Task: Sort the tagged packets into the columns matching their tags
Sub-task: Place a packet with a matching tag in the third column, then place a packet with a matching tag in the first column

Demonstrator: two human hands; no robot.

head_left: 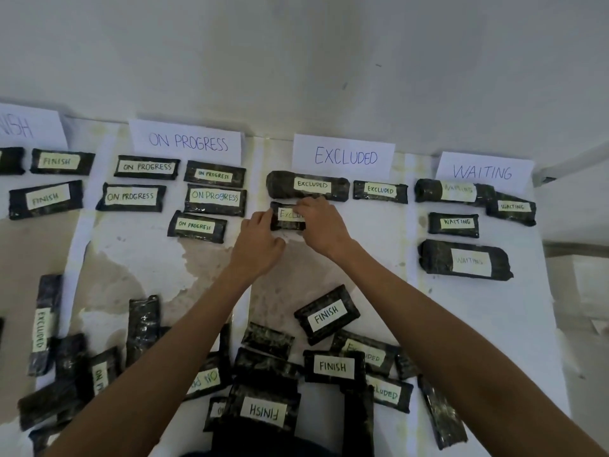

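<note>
Closest in, a loose heap of dark packets (263, 367) lay jumbled at the near edge. Their tags read FINISH, EXCLUDED and ON PROGRESS, turned every which way, and some lay with no tag showing. All of it sat on a pale, stained work surface (372, 258) that ran back to a white wall (296, 61).

Along the far edge lay four paper signs: a cut-off sign (23, 127) at the left showing only "NSH", then the ON PROGRESS sign (186, 141), the EXCLUDED sign (344, 156) and the WAITING sign (482, 171). Packets with matching tags lay below each: at least three under the first, five under ON PROGRESS and four under WAITING.

Under the EXCLUDED sign a long fat packet (308, 186) lay across the top, with a shorter packet (380, 191) just beside it on the right. Right below the fat one, touching or nearly so, was the small packet (286, 216), its tag showing only "EXCL".

The person's left hand (260, 245) was at its left end, fingers curled against the edge and thumb tucked in on the near side. Their right hand (321, 225) covered its right half, fingers bent down over the top and clamped on it.
</note>
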